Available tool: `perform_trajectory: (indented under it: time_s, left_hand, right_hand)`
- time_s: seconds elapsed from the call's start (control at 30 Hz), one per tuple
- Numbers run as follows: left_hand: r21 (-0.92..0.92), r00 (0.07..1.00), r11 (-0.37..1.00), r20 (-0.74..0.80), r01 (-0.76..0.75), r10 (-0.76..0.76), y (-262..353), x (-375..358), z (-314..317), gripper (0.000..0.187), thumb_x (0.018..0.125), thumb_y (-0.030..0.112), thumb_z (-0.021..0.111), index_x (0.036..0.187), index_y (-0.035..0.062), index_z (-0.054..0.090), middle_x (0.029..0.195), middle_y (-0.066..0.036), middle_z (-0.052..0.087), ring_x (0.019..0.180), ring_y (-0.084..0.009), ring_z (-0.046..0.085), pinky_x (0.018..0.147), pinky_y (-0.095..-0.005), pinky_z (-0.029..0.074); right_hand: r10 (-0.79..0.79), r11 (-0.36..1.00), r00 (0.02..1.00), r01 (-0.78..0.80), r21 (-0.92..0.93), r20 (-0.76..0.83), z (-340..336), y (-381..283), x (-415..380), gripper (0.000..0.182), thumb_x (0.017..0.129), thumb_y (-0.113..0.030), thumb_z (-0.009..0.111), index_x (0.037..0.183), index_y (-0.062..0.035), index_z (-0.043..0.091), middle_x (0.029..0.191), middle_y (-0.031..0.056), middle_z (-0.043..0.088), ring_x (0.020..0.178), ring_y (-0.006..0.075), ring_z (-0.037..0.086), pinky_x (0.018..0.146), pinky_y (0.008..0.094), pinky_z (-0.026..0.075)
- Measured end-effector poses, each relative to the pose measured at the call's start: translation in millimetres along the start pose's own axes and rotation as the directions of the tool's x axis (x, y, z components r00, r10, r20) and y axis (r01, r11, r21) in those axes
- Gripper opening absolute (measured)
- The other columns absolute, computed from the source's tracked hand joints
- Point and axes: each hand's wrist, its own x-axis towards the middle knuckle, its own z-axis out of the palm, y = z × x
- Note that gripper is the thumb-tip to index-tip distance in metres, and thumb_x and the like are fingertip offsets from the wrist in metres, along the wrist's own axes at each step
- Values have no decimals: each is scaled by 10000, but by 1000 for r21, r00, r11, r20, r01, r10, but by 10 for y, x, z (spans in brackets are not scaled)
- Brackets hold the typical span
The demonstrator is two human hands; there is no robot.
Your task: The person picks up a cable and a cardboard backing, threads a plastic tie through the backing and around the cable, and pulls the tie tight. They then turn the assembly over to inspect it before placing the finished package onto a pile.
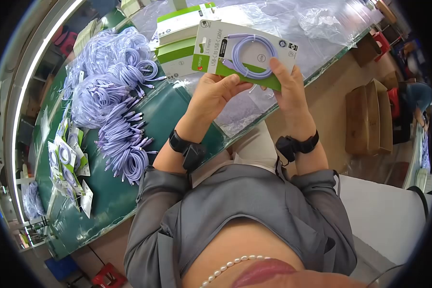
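Note:
Both my hands hold a packaging card [211, 44] with a coiled lilac USB-C cable [235, 53] on its front. The card is white with a green lower band and faces up toward me, tilted. My left hand [218, 93] grips its lower left edge, thumb near the green band. At the right side, my right hand [290, 86] pinches the card, its thumb close to the coil. The fingers behind the card are mostly hidden. Just behind its left end lie stacked green and white cards [175, 53] on the table.
On the green table [110, 201], a big heap of lilac cables [115, 86] lies to the left. Several carded cables [67, 163] are piled at the table's left. Clear plastic bags [317, 21] lie at the far right. Cardboard boxes [365, 120] stand on the floor; a person [419, 98] is beyond.

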Motion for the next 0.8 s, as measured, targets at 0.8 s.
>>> perform_trajectory:
  time_s: [0.8]
  left_hand:
    - [74, 982, 988, -125, -133, 142, -148, -1, 61, 189, 897, 70, 613, 1064, -18, 616, 998, -110, 666, 907, -185, 654, 803, -325, 561]
  right_hand:
    - [-281, -136, 567, 775, -617, 774, 42, -224, 22, 250, 706, -42, 717, 943, -86, 651, 897, 42, 576, 868, 215, 517, 749, 325, 410]
